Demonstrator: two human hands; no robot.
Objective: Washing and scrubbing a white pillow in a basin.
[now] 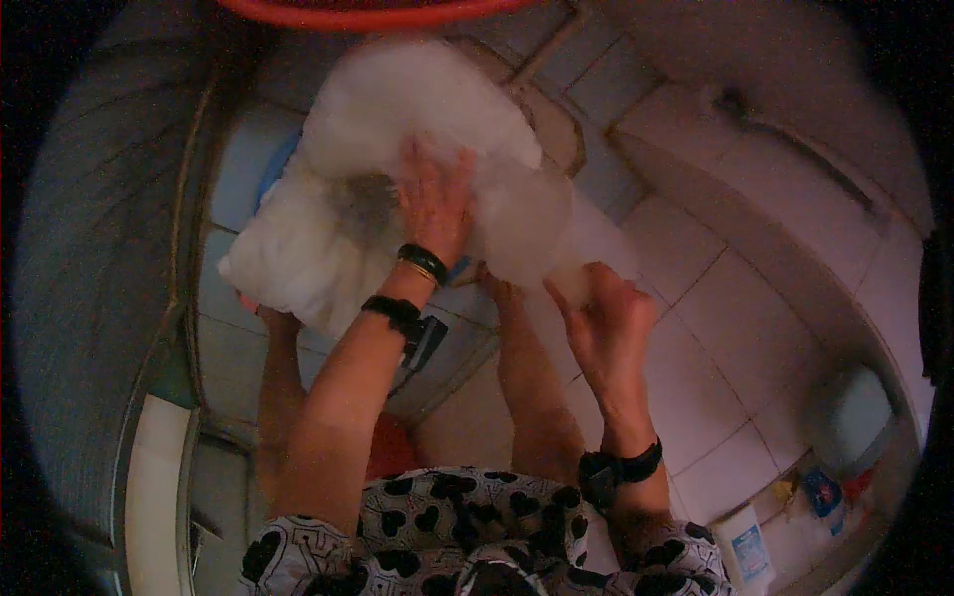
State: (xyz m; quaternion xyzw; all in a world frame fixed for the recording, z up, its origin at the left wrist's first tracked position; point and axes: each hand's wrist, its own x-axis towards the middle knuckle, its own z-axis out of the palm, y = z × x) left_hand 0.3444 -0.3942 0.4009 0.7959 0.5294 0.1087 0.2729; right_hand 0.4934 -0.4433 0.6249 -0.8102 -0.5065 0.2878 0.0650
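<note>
A bulky white soft fabric item [425, 86], perhaps a pillow or a thick cover, lies low before me between my feet and beyond. My left hand [434, 201] rests on its middle with the fingers apart. Beside that hand is a grey patch [365, 205] on the white fabric; whether it is a stain or a shadowed hollow I cannot tell. To the right, my right hand [607, 309] pinches a blurred, whitish edge of the same item and holds it out from the bulk. A blue edge [279, 170] of something shows at the item's left side, mostly hidden.
A red curved rim [380, 16], likely of a plastic basin, crosses the top. Tiled floor [693, 357] surrounds me. A ribbed grey panel [112, 223] stands at left. Packets [823, 495] and a pale container [861, 413] sit at lower right. A red thing [391, 445] shows beneath me.
</note>
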